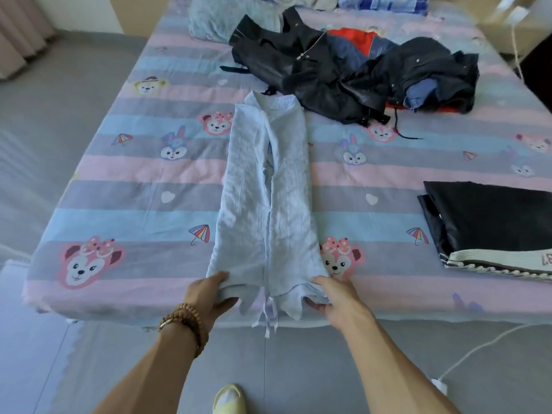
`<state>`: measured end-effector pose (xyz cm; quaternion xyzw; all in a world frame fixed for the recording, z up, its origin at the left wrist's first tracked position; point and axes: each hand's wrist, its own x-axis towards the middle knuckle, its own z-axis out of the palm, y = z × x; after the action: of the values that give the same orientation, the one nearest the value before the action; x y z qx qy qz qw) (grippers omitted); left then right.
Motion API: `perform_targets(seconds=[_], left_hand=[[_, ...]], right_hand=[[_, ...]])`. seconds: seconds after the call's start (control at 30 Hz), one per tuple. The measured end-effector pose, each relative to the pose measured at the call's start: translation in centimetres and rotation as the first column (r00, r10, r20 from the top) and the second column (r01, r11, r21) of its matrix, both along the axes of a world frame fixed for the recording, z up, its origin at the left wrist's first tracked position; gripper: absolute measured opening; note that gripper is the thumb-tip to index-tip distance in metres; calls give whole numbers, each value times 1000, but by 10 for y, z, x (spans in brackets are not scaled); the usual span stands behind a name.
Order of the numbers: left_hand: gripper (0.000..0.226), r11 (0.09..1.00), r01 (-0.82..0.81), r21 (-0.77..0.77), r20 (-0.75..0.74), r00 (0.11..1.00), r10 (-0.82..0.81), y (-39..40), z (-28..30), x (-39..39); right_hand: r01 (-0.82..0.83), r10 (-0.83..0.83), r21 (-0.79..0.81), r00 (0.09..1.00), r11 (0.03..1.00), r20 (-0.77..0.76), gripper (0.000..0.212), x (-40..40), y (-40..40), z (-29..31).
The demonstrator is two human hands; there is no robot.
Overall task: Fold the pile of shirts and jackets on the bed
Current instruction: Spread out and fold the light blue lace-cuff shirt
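At the near edge of the bed [143,204], a pale blue shirt [265,189] lies lengthwise with both sides folded in toward the middle, its collar pointing at the far pile of dark jackets [343,70]. The left hand [209,294] grips the shirt's bottom left corner and the right hand [337,297] grips the bottom right corner, fingers curled under the hem. A folded black garment [490,216] rests on the bed to the right, well apart from the shirt
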<state>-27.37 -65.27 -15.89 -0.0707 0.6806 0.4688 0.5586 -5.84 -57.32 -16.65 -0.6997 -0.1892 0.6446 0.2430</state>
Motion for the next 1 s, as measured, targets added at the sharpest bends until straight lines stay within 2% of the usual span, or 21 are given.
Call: perform_targets(seconds=[0.1,0.13,0.23,0.3,0.5,0.6,0.7,0.77,0.8,0.83,0.87,0.9,0.93,0.97,1.0], left_hand=[[24,973,-174,149,266,955,130,46,25,-11],[29,961,-207,185,324,936,139,63,30,-15],[37,938,-247,243,407,904,133,126,32,-34],[35,932,-261,253,450,884,126,170,26,-46],[22,969,-139,202,378,924,54,299,-6,-85],[18,986,-87,145,312,949,38,339,-34,-102],[26,997,-9,71,260,966,-10,353,-59,-114],[31,994,98,43,180,978,-104,354,-69,-116],[30,989,142,49,93,985,-146,353,-72,-117],[26,975,215,51,-71,975,-211,351,-74,-117],[22,943,332,16,-314,897,-310,347,-77,-118],[22,894,440,-85,-560,721,-408,343,-82,-120],[29,852,486,-197,-715,523,-464,338,-86,-123],[42,831,484,-276,-763,416,-495,336,-90,-126],[53,825,468,-316,-745,416,-521,336,-91,-128]], right_hand=[[133,-121,155,989,979,-81,36,-25,43,30],[166,-146,141,979,976,-140,34,-33,58,37],[254,-232,58,938,965,-257,11,-61,114,51],[312,-285,51,914,949,-290,14,-79,156,46],[386,-357,17,868,922,-345,16,-126,279,1],[313,-297,21,918,949,-262,11,-139,316,-31],[247,-246,-20,952,969,-181,12,-145,329,-61],[210,-209,-4,973,978,-100,24,-147,330,-70],[145,-144,30,989,989,-32,30,-148,331,-74],[37,-43,81,996,996,76,40,-148,332,-75],[-105,74,130,972,986,225,51,-147,331,-73],[-253,176,153,903,955,392,59,-144,331,-73],[-374,245,138,801,917,547,62,-140,333,-76],[-429,272,96,714,898,645,59,-135,336,-77],[-432,274,64,672,900,688,51,-132,339,-77]])
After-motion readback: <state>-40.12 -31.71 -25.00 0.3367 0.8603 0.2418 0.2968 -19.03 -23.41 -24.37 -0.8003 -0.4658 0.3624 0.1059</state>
